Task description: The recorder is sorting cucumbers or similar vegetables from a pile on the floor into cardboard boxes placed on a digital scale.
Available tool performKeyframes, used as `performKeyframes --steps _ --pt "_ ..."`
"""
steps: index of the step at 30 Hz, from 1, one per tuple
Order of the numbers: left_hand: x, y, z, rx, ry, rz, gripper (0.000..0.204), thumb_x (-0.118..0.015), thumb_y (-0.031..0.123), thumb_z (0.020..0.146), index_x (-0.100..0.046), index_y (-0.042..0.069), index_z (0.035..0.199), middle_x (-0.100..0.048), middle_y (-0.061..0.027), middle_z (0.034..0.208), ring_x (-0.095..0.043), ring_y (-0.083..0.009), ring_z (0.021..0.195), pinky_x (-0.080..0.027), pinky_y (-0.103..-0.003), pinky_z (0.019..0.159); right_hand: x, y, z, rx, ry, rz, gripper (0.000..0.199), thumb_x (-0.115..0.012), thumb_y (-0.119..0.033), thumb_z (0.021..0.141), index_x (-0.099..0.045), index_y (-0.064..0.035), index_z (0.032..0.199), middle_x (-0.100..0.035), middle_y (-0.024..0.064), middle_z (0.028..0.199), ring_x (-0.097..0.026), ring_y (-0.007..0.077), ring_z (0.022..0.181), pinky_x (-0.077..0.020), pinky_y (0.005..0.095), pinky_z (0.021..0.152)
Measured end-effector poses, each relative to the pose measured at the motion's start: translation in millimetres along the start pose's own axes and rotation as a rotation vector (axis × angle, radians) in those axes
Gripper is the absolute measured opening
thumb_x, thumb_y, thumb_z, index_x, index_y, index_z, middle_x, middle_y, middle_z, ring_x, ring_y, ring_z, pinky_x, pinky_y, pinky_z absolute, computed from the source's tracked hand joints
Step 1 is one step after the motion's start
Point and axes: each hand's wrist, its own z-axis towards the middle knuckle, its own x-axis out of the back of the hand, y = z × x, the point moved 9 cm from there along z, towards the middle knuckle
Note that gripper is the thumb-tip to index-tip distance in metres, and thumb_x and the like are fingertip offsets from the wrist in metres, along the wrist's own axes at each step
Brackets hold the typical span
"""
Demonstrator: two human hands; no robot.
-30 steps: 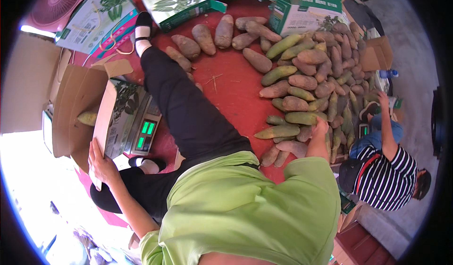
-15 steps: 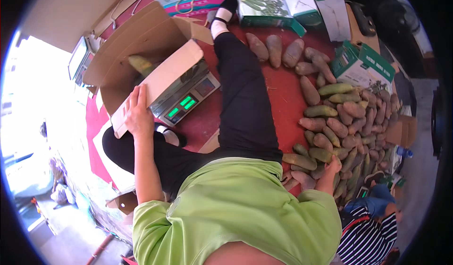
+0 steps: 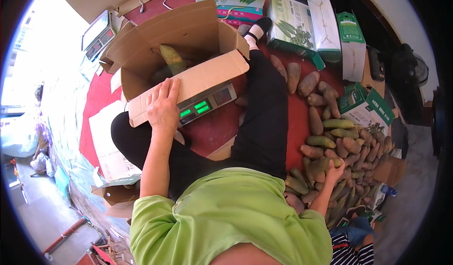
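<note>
My left hand (image 3: 163, 106) lies with fingers stretched out on the front flap (image 3: 207, 83) of an open cardboard box (image 3: 181, 26). Inside the box a green radish (image 3: 171, 59) stands tilted; the flap hides much of the other contents. Under the box is a scale (image 3: 207, 105) with a lit green display. At the right, my right hand (image 3: 335, 171) is closed round a greenish-brown radish (image 3: 319, 165), at the near side of a large pile of radishes (image 3: 361, 158). Some of the pile are green, others pinkish-brown and dirty.
A red mat (image 3: 297, 116) covers the ground. Printed cartons (image 3: 290, 26) stand at the back, and an open green-and-white carton (image 3: 365, 106) sits behind the pile. Another scale (image 3: 99, 36) is at the far left. A person in a striped top (image 3: 351, 252) is at the lower right.
The view has shifted, showing more of the box's inside. My right hand has lifted slightly with a radish in its fingers. My left hand stays on the flap, its fingers now flatter.
</note>
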Motion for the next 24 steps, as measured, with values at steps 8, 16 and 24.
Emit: performKeyframes --steps 8,16,24 --pt "-2.3 -6.3 -1.2 0.021 0.008 -0.083 0.049 -0.057 0.003 0.076 -0.057 0.014 0.124 -0.057 -0.0091 0.125 -0.054 -0.0272 0.116 -0.043 -0.041 0.095 -13.3 -300.0 14.9 0.355 -0.154 0.632 0.043 -0.063 0.002 0.084 -0.049 -0.0001 0.125 -0.055 0.0092 0.119 -0.054 0.0186 0.108 -0.0429 0.0318 0.096" --pt "3.0 -9.1 -0.8 0.046 0.006 -0.145 0.044 -0.057 0.006 0.076 -0.06 0.012 0.12 -0.057 -0.012 0.124 -0.054 -0.0295 0.115 -0.043 -0.043 0.094 -101.0 -548.7 -59.4 0.713 -0.67 0.951 0.042 -0.062 0.005 0.083 -0.049 -0.0017 0.122 -0.057 0.0085 0.118 -0.055 0.0168 0.108 -0.0433 0.0311 0.096" --pt "4.4 -13.3 -0.5 0.064 -0.012 -0.18 0.053 -0.057 0.0 0.072 -0.06 0.015 0.123 -0.056 -0.0106 0.126 -0.054 -0.0296 0.116 -0.043 -0.043 0.095 -255.8 -644.9 -172.8 1.133 -1.041 0.383 0.045 -0.069 -0.006 0.076 -0.053 -0.0071 0.117 -0.06 0.0105 0.107 -0.058 0.0222 0.1 -0.0485 0.0324 0.083"
